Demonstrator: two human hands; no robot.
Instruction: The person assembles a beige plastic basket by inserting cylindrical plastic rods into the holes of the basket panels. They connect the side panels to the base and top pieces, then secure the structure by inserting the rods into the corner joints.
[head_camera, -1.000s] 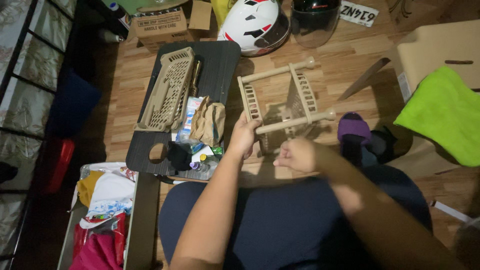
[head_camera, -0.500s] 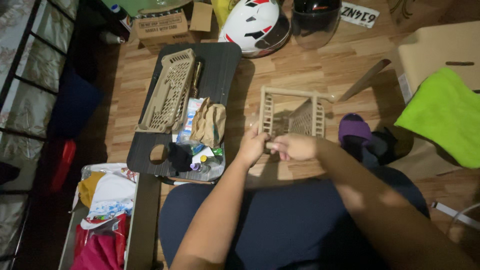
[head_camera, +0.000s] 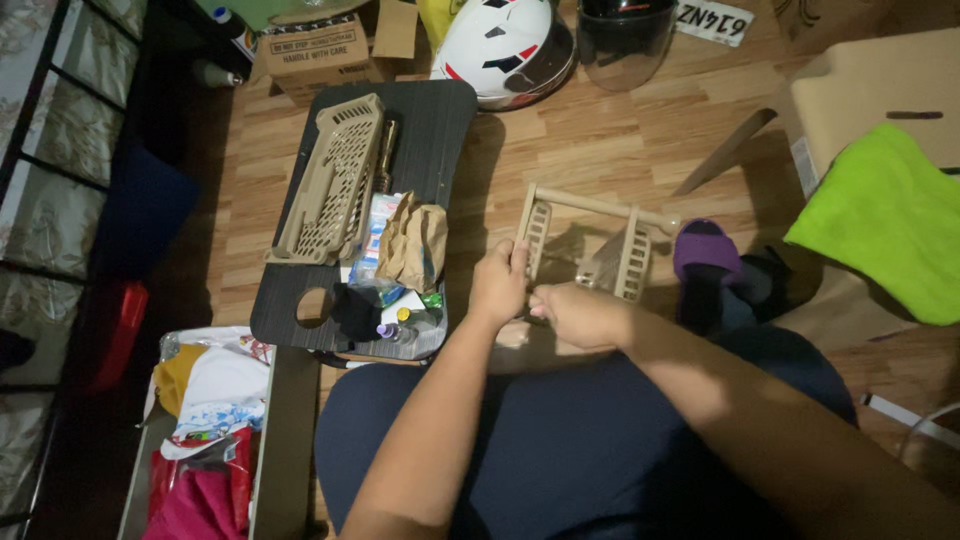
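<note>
Two hands meet at the middle of the frame: the left hand (head_camera: 500, 285) wraps its grip around a side rail of the tan plastic rack frame (head_camera: 585, 240) to keep it steady, while the right hand (head_camera: 580, 315) pinches shut on its near edge. Farther up and left, a slotted tan panel (head_camera: 335, 180) lies flat on the black bench (head_camera: 440, 120).

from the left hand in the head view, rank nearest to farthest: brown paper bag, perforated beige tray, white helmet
1. brown paper bag, just left of the left hand
2. perforated beige tray, farther left on the black board
3. white helmet, at the top
</note>
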